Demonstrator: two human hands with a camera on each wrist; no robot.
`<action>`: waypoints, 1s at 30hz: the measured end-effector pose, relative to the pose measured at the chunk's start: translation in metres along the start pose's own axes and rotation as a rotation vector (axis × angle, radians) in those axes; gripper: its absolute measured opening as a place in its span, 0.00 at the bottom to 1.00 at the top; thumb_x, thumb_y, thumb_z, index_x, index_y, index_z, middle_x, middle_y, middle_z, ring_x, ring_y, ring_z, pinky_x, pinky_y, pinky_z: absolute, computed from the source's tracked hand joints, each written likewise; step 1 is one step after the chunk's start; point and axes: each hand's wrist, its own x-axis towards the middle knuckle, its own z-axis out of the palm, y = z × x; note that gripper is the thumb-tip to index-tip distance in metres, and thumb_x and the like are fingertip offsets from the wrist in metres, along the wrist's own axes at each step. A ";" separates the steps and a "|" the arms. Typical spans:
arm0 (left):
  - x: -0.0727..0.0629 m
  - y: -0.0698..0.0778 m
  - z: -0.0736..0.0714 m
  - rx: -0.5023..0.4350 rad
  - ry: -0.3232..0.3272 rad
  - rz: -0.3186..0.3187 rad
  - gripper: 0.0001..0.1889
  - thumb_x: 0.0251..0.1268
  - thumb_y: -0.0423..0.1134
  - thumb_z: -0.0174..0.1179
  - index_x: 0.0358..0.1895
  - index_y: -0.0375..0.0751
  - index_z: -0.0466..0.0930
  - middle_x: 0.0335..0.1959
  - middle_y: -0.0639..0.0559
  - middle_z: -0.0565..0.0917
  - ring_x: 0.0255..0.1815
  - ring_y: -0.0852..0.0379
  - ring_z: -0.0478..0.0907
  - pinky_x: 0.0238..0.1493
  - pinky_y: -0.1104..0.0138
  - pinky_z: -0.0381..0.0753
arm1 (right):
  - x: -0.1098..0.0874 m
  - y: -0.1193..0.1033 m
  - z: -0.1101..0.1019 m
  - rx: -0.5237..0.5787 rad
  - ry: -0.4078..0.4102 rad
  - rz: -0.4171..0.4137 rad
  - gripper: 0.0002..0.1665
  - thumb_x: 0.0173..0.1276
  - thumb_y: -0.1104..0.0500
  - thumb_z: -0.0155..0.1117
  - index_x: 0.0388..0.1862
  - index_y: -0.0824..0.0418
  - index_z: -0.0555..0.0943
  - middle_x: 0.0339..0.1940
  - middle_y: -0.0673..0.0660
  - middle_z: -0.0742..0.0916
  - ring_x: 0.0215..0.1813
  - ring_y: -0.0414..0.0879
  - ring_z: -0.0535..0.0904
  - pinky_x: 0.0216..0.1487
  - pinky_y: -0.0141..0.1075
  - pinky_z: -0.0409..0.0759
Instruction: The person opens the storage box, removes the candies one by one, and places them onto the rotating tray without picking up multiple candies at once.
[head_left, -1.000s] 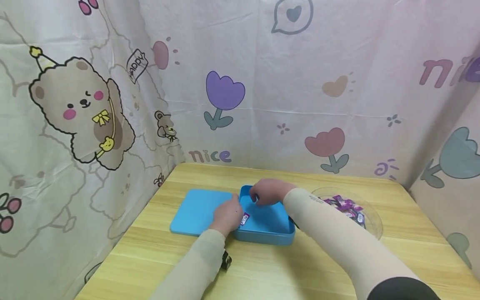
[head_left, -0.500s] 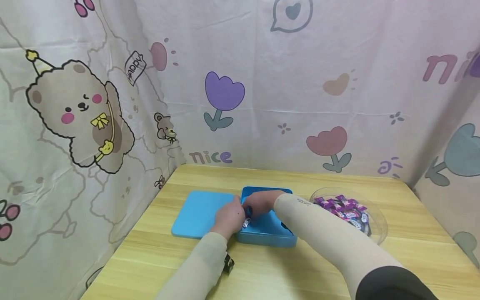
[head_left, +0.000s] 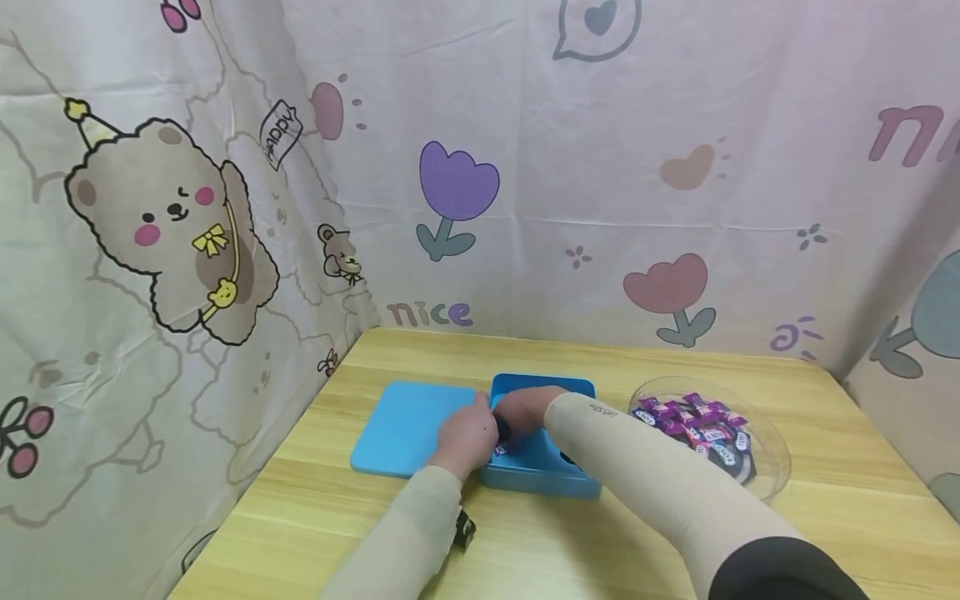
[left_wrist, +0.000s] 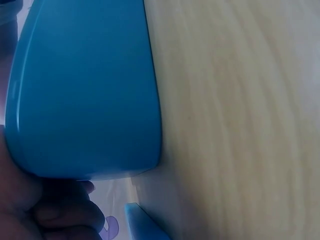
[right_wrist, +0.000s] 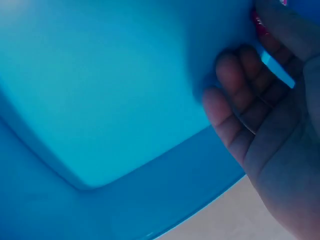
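Observation:
On the table stands an open blue box (head_left: 542,477), and my left hand (head_left: 467,433) grips its left wall. In the left wrist view, curled fingers (left_wrist: 70,212) show at the box's end. My right hand (head_left: 525,410) reaches down inside, near the left wall. Between its thumb and forefinger, in the right wrist view, shows a small red wrapped candy (right_wrist: 260,24), mostly covered by the thumb; the other fingers are loosely bent. Another small wrapped candy (head_left: 501,448) lies on the box floor just under the right hand.
A flat light-blue lid (head_left: 401,429) lies left of the box. To the right, partly behind the right sleeve (head_left: 637,450), is a clear round dish (head_left: 780,462) with several purple, pink and dark wrapped candies (head_left: 697,417). A printed cloth (head_left: 555,192) hangs behind the wooden table (head_left: 547,558).
My right hand has moved down and left inside the box, closer to the candy by the left wall. The left hand has kept its grip. The head view has shifted slightly.

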 end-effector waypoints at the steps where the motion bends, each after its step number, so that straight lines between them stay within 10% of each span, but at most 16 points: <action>1: 0.000 0.000 0.000 0.001 -0.001 0.000 0.22 0.79 0.37 0.49 0.70 0.35 0.64 0.36 0.42 0.82 0.30 0.50 0.76 0.33 0.52 0.81 | -0.001 0.000 -0.001 -0.006 -0.005 0.009 0.07 0.68 0.49 0.72 0.43 0.43 0.86 0.34 0.42 0.84 0.40 0.43 0.79 0.57 0.45 0.79; 14: 0.001 -0.001 -0.001 -0.021 -0.020 -0.007 0.25 0.82 0.42 0.44 0.76 0.36 0.61 0.44 0.41 0.85 0.37 0.50 0.81 0.36 0.53 0.82 | -0.018 0.026 -0.008 -0.101 0.155 -0.001 0.09 0.72 0.47 0.67 0.45 0.46 0.88 0.32 0.44 0.86 0.37 0.43 0.81 0.50 0.42 0.82; 20: -0.002 0.000 -0.002 -0.024 -0.019 0.012 0.27 0.81 0.38 0.44 0.77 0.34 0.57 0.38 0.41 0.83 0.27 0.51 0.76 0.24 0.58 0.77 | -0.060 0.055 -0.025 -0.112 0.305 0.008 0.17 0.80 0.52 0.56 0.58 0.56 0.86 0.49 0.52 0.87 0.53 0.49 0.83 0.58 0.47 0.80; 30: -0.002 -0.004 0.000 -0.033 -0.010 0.030 0.27 0.81 0.38 0.40 0.77 0.32 0.57 0.28 0.44 0.79 0.19 0.51 0.71 0.18 0.60 0.71 | -0.135 0.148 0.014 0.027 0.471 0.091 0.13 0.76 0.60 0.54 0.43 0.62 0.85 0.36 0.51 0.83 0.40 0.48 0.81 0.53 0.53 0.80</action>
